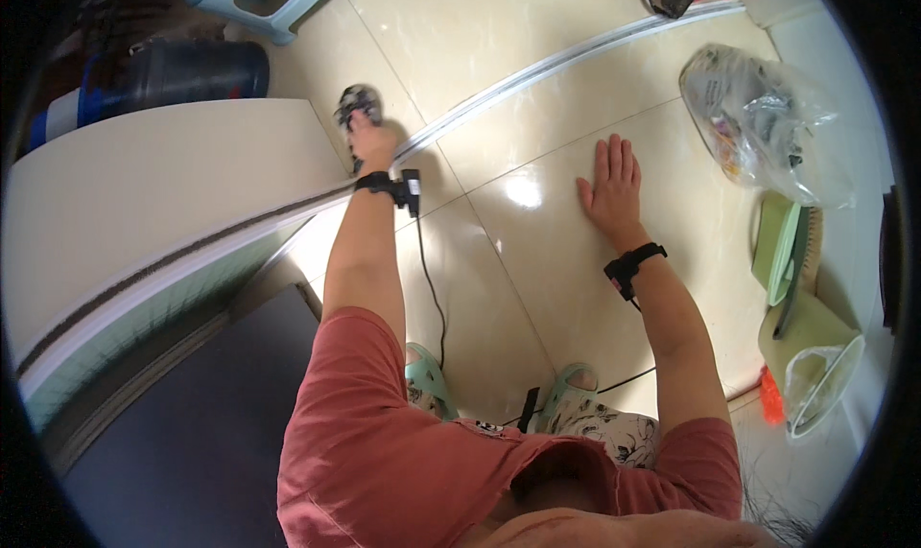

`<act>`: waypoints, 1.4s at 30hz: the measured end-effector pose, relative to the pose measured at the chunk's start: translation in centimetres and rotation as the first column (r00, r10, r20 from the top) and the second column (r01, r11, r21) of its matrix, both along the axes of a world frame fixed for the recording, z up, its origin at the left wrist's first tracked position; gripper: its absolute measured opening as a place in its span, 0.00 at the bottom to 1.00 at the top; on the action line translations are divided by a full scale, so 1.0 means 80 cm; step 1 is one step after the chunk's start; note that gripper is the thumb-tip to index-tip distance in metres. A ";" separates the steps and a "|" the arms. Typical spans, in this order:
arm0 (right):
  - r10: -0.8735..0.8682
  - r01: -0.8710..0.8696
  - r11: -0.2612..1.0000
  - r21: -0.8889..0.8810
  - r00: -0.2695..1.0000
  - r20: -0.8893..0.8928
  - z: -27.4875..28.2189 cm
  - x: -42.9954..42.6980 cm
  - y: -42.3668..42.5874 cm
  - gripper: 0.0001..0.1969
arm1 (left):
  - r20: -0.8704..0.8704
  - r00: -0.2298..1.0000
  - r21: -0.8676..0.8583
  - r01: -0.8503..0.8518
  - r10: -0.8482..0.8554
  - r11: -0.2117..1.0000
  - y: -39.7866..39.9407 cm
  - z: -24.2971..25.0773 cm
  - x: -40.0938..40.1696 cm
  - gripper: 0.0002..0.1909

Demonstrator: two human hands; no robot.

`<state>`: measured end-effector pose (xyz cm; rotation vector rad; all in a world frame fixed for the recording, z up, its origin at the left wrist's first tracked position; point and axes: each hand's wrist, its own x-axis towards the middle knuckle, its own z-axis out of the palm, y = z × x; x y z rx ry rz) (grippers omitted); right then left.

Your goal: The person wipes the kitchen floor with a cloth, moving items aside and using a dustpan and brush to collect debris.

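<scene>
My left hand (370, 139) grips a mottled black-and-white cloth (357, 102) on the tiled floor, close to the corner of a pale cabinet (216, 134). Motion blur and my fingers hide part of the cloth, so its full shape is unclear. My right hand (616, 185) rests palm down on a cream floor tile (532, 275), holding nothing, its thumb spread from the fingers. A metal door track (547, 66) crosses the floor between the cloth and my right hand. Each wrist wears a black strap with a small device.
Upper left are a large blue water bottle (194, 70) on its side and a light-blue plastic stool (309, 1). Along the right wall lie a clear plastic bag (755, 116), a green dustpan (773, 239), a brush (811, 253) and a green bin (802, 339). A cable (432, 282) trails from my left wrist.
</scene>
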<state>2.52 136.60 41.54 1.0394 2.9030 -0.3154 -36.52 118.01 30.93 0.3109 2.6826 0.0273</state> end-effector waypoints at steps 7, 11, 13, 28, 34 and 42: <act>0.005 -0.004 0.999 -0.042 0.999 0.033 0.006 0.004 -0.004 0.34 | -0.186 0.853 0.440 0.516 -0.488 0.735 0.175 0.016 0.176 0.31; 0.033 -0.128 0.965 -0.230 0.926 -0.377 -0.009 0.031 0.020 0.22 | 0.075 0.552 0.646 0.607 -0.830 0.462 0.240 0.066 0.306 0.28; -0.101 -0.038 0.969 -0.244 0.841 -0.531 -0.015 0.056 0.013 0.15 | 0.071 0.529 0.703 0.575 -0.846 0.419 0.227 0.070 0.374 0.30; -0.035 0.012 0.985 -0.174 0.991 -0.131 -0.040 0.067 -0.035 0.16 | 0.628 0.700 0.635 -0.208 -0.341 0.744 0.075 0.083 0.208 0.21; 0.220 -0.238 0.970 -0.058 0.952 -0.214 -0.021 -0.002 -0.044 0.14 | 0.091 0.727 0.422 0.591 -0.681 0.687 0.034 0.061 0.209 0.24; -0.492 0.468 0.853 0.229 0.869 0.058 -0.011 0.260 0.059 0.21 | 0.333 0.532 0.194 0.770 -0.779 0.608 0.054 0.102 0.242 0.35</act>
